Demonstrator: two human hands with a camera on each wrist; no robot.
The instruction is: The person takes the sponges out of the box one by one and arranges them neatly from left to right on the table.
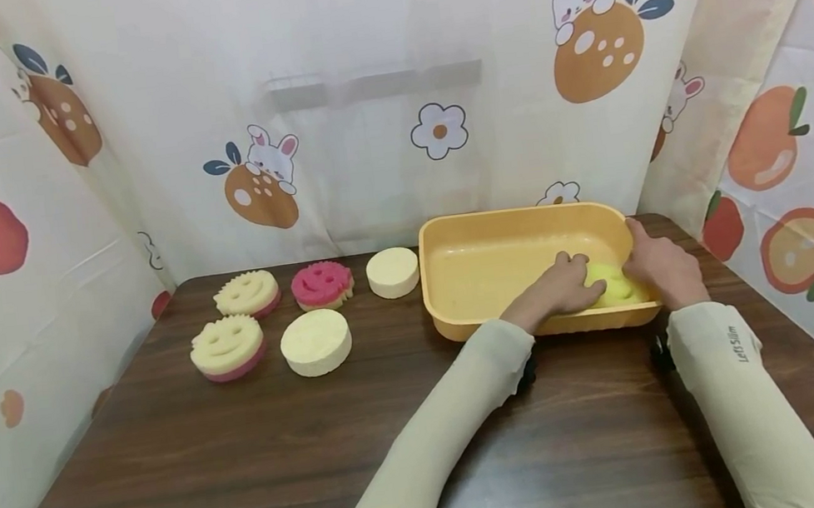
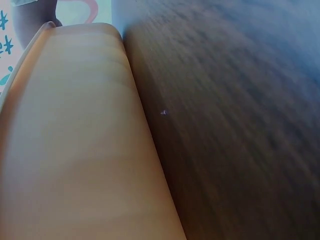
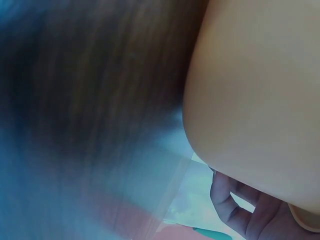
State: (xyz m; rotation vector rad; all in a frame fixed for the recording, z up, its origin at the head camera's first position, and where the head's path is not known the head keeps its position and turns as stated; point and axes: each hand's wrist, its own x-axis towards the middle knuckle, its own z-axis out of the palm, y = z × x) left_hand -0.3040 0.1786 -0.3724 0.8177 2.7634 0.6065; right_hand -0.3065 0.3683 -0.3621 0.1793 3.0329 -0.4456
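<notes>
A yellow tray [image 1: 478,279] stands at the back right of the table. In its front right corner lies a bright yellow, rounded piece with a raised face [image 1: 618,287]. My left hand [image 1: 565,285] reaches over the front rim, its spread thumb and finger at the left edge of this piece. At the right end of the tray, my right hand [image 1: 665,265] grips the rim. Its fingers [image 3: 232,200] bend down the outer side in the right wrist view, and the thumb is inside, close to the piece. The left wrist view shows mostly the tray's outer wall [image 2: 85,130].
Left of the tray are two cream smiley sponges [image 1: 247,293] with pink undersides, a pink smiley sponge [image 1: 322,285] on a cream base, and two plain cream discs [image 1: 316,342]. A printed curtain [image 1: 365,150] hangs behind the dark wooden table [image 1: 250,465].
</notes>
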